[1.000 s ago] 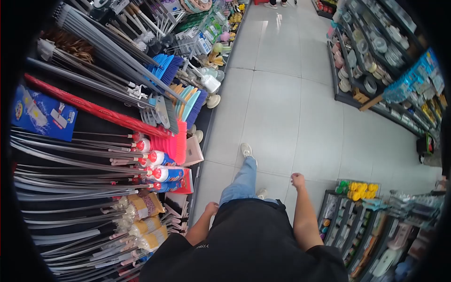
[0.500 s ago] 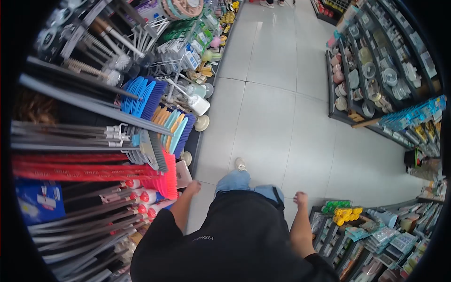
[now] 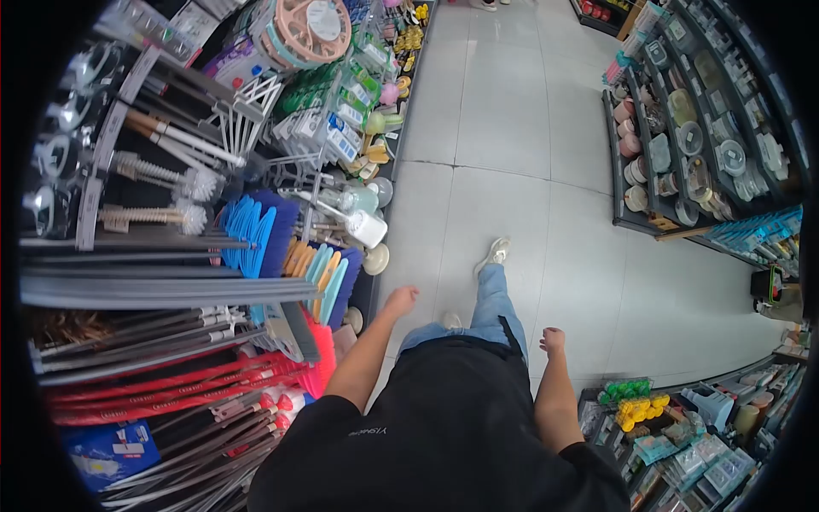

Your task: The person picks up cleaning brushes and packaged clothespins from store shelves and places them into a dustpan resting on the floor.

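My left hand (image 3: 403, 300) swings in front of my body over the aisle floor, its fingers loosely curled with nothing seen in them. The nearest goods to it are a pink-red broom head (image 3: 321, 358) and a row of broom heads with blue bristles (image 3: 344, 286). Low by my right side is my right hand (image 3: 553, 340), also curled and holding nothing visible. It hangs over bare tile, apart from the shelves. My light-coloured shoe (image 3: 495, 253) is stretched forward on the floor.
Grey tile floor (image 3: 499, 128) runs ahead between racks. On the left hang cleaning brushes (image 3: 196, 183), long metal poles (image 3: 162, 286) and white toilet brushes (image 3: 365, 227). At right stand shelves of containers (image 3: 682, 136); nearer, a shelf holds yellow items (image 3: 641, 412). A person's feet show far ahead.
My left hand has swung forward and up, while the right has shifted slightly. One leg has stepped forward. The racks on both sides have slid nearer and lower in view.
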`<state>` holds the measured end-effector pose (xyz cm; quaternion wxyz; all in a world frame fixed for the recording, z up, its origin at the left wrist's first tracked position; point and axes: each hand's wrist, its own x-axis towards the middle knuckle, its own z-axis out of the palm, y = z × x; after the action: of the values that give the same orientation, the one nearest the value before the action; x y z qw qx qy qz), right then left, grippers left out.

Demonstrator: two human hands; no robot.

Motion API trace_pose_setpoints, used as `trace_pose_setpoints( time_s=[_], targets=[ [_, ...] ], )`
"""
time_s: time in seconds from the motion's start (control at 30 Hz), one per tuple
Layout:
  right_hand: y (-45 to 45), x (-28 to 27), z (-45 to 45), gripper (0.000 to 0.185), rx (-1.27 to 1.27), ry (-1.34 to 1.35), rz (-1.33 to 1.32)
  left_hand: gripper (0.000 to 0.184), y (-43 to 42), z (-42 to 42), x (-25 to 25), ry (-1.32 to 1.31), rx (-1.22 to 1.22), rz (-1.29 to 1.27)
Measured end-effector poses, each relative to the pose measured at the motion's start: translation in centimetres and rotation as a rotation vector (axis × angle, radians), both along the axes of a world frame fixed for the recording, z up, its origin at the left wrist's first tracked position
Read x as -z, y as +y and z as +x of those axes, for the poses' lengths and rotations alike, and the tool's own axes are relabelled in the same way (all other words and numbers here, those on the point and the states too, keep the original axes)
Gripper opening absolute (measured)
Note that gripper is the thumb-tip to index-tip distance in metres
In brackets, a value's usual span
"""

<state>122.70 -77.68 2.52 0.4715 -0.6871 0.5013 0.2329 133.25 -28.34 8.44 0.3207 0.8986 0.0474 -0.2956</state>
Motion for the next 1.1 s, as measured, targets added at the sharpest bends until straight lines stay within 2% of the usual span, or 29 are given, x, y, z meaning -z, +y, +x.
trace_pose_setpoints(
  time_s=[0.1, 0.17, 0.23, 0.27, 0.33, 0.37, 0.43, 0.5, 0.57, 0.6, 0.7, 0.8, 0.9, 0.97, 1.1],
  targets=[
    [-0.6, 1.1, 4.3, 0.029, 0.008, 0.023, 0.019, 0.03, 1.8, -0.8, 4.3, -0.01, 0.144, 0.131],
    [-1.4, 1.5, 8.3, 0.028, -0.016, 0.073, 0.052, 0.032, 3.2, -0.4, 3.4, 0.159, 0.195, 0.25],
    [-3.2, 2.8, 12.5, 0.026, -0.034, 0.105, 0.048, 0.028, 3.3, 0.7, 0.2, 0.393, 0.212, 0.295],
    [-4.1, 3.2, 14.6, 0.025, -0.042, 0.123, 0.048, 0.024, 4.4, 0.8, 2.0, 0.462, 0.395, 0.309],
    [-5.0, 3.6, 19.9, 0.022, -0.071, 0.066, 0.023, 0.019, 5.5, 1.8, 4.1, 0.53, 0.468, 0.342],
    [-6.0, 3.8, 22.7, 0.021, -0.086, 0.039, 0.003, 0.017, 4.9, 2.4, 4.3, 0.528, 0.356, 0.352],
    [-8.4, 8.2, 27.6, 0.018, -0.302, -0.038, -0.09, 0.016, 3.3, 5.4, 4.4, 0.52, 0.35, 0.35],
    [-10.2, 12.0, 32.1, 0.02, -0.413, -0.185, -0.132, 0.015, 1.1, 8.3, 3.8, 0.526, 0.536, 0.316],
    [-8.9, 7.5, 36.4, 0.022, -0.292, -0.206, -0.036, 0.017, -4.7, 14.1, -3.5, 0.624, 0.177, 0.271],
    [-8.4, 5.4, 39.5, 0.023, -0.228, -0.231, 0.01, 0.027, -5.0, 14.2, -1.1, 0.566, -0.321, 0.133],
    [-8.1, 6.8, 44.4, 0.025, -0.348, -0.278, -0.031, 0.033, -4.1, 13.3, 10.8, 0.196, -0.656, -0.225],
    [-7.5, 8.7, 46.6, 0.024, -0.469, -0.288, -0.068, 0.034, -6.7, 19.9, 3.7, 0.362, -0.543, -0.041],
    [-7.0, 9.3, 48.3, 0.023, -0.548, -0.235, -0.051, 0.034, -7.1, 25.3, 1.7, 0.303, -0.094, 0.124],
    [-7.5, 10.0, 49.3, 0.023, -0.611, -0.171, -0.001, 0.033, -7.5, 28.1, 2.5, 0.346, -0.25, 0.082],
    [-7.8, 4.9, 54.5, 0.022, -0.425, 0.057, 0.066, 0.034, -7.2, 34.1, 6.4, 0.425, -0.45, -0.013]
  ],
)
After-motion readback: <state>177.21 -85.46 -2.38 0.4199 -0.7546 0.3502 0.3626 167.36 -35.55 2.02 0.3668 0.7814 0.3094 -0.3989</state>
